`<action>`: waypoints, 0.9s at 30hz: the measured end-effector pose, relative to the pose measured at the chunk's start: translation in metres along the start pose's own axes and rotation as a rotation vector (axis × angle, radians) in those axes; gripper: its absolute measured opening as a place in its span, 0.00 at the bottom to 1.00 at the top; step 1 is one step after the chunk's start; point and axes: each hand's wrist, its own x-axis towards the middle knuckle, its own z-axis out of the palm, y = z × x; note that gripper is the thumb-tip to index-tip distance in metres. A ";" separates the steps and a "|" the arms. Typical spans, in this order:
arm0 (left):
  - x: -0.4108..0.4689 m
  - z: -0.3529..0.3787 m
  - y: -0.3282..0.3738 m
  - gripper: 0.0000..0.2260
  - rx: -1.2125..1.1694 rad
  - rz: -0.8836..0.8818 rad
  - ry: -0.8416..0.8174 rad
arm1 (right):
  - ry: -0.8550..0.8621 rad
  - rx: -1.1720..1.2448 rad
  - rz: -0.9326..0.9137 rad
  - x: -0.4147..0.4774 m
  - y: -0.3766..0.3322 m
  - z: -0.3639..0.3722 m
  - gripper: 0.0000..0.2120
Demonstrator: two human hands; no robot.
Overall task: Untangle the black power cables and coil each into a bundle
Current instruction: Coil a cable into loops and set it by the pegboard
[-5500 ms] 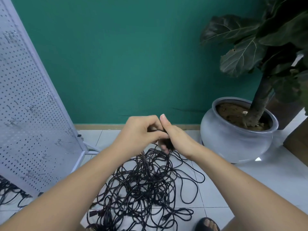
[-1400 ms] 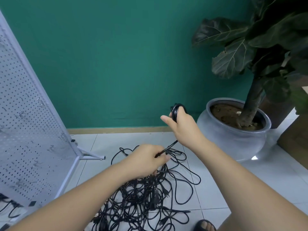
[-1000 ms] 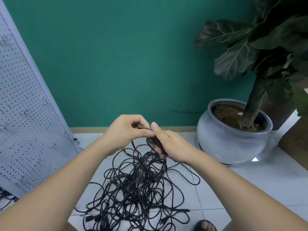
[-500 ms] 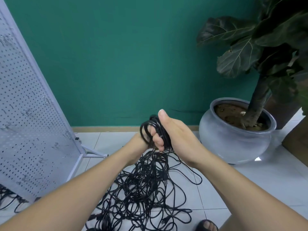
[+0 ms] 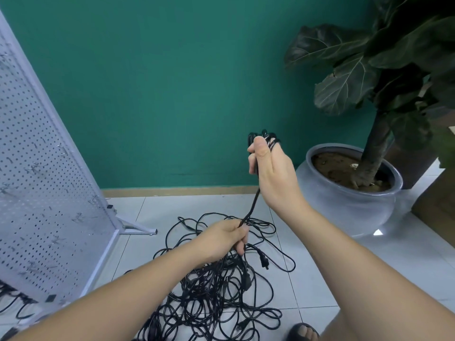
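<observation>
Black cables point(image 5: 216, 299) tangled on the floor point(image 5: 320, 279) at 6 o'clock, right hand point(image 5: 273, 173) gripping a coil point(image 5: 264, 139) half hidden in its grasp, left hand point(image 5: 221, 239) pinching a taut strand point(image 5: 252, 207), tangle's near edge cropped.

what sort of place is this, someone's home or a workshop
Probably a corner of an office or workshop, though that is a guess: a white pegboard panel on a metal stand, a tangle of black power cables on the tiled floor, and a large potted plant by the teal wall.
</observation>
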 end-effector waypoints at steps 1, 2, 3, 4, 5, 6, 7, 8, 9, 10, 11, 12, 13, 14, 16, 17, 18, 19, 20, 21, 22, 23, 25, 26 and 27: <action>-0.001 0.000 -0.002 0.17 0.035 -0.004 -0.005 | 0.016 -0.011 -0.018 0.002 0.000 -0.002 0.22; 0.000 0.000 -0.005 0.17 0.075 -0.006 -0.005 | 0.021 -0.029 -0.036 0.003 0.000 -0.004 0.22; 0.001 -0.001 -0.008 0.18 0.111 -0.016 0.003 | 0.010 -0.063 -0.051 0.004 0.002 -0.006 0.23; 0.003 -0.004 -0.011 0.18 0.142 -0.031 0.020 | -0.016 -0.121 -0.060 0.004 0.004 -0.007 0.23; 0.004 -0.007 -0.014 0.19 0.169 -0.046 0.038 | -0.058 -0.204 -0.061 0.003 0.006 -0.007 0.22; 0.005 -0.010 -0.016 0.19 0.196 -0.053 0.050 | -0.109 -0.294 -0.056 0.003 0.009 -0.005 0.21; 0.005 -0.011 -0.017 0.18 0.224 -0.051 0.050 | -0.157 -0.376 -0.052 0.003 0.011 -0.003 0.21; 0.004 -0.012 -0.017 0.18 0.259 -0.034 0.039 | -0.194 -0.450 -0.050 0.004 0.015 -0.001 0.21; 0.002 -0.012 -0.015 0.18 0.303 -0.007 0.029 | -0.223 -0.522 -0.045 0.006 0.020 0.001 0.22; -0.001 -0.012 -0.011 0.18 0.357 0.034 0.026 | -0.245 -0.593 -0.037 0.007 0.024 0.003 0.23; -0.003 -0.013 -0.006 0.17 0.411 0.080 0.035 | -0.271 -0.660 -0.026 0.008 0.030 0.003 0.24; -0.005 -0.016 -0.003 0.17 0.448 0.122 0.057 | -0.306 -0.717 -0.005 0.008 0.037 0.003 0.24; -0.007 -0.022 0.002 0.16 0.452 0.155 0.090 | -0.349 -0.754 0.032 0.007 0.045 0.002 0.24; -0.010 -0.029 0.007 0.16 0.423 0.175 0.122 | -0.398 -0.761 0.084 0.005 0.052 0.001 0.24; -0.014 -0.045 0.015 0.16 0.343 0.196 0.175 | -0.472 -0.665 0.203 -0.002 0.058 0.001 0.28; -0.015 -0.055 0.018 0.15 0.319 0.200 0.198 | -0.500 -0.605 0.247 -0.006 0.059 0.002 0.31; -0.016 -0.064 0.021 0.14 0.313 0.208 0.220 | -0.535 -0.573 0.261 -0.010 0.058 0.004 0.34; -0.016 -0.073 0.023 0.14 0.323 0.217 0.238 | -0.580 -0.558 0.255 -0.014 0.054 0.006 0.37; -0.017 -0.081 0.024 0.13 0.338 0.223 0.253 | -0.628 -0.537 0.252 -0.018 0.049 0.009 0.38; -0.016 -0.088 0.025 0.12 0.334 0.226 0.263 | -0.672 -0.486 0.266 -0.022 0.043 0.011 0.40; -0.015 -0.094 0.024 0.12 0.296 0.227 0.264 | -0.710 -0.409 0.302 -0.025 0.037 0.012 0.41; -0.013 -0.098 0.022 0.11 0.234 0.230 0.259 | -0.748 -0.315 0.350 -0.028 0.032 0.011 0.41; -0.009 -0.104 0.019 0.12 0.115 0.249 0.248 | -0.833 -0.111 0.431 -0.032 0.024 0.009 0.36; -0.008 -0.105 0.017 0.13 0.070 0.256 0.241 | -0.869 -0.024 0.448 -0.033 0.021 0.008 0.34; -0.007 -0.104 0.017 0.14 0.036 0.262 0.235 | -0.886 0.050 0.455 -0.033 0.019 0.007 0.33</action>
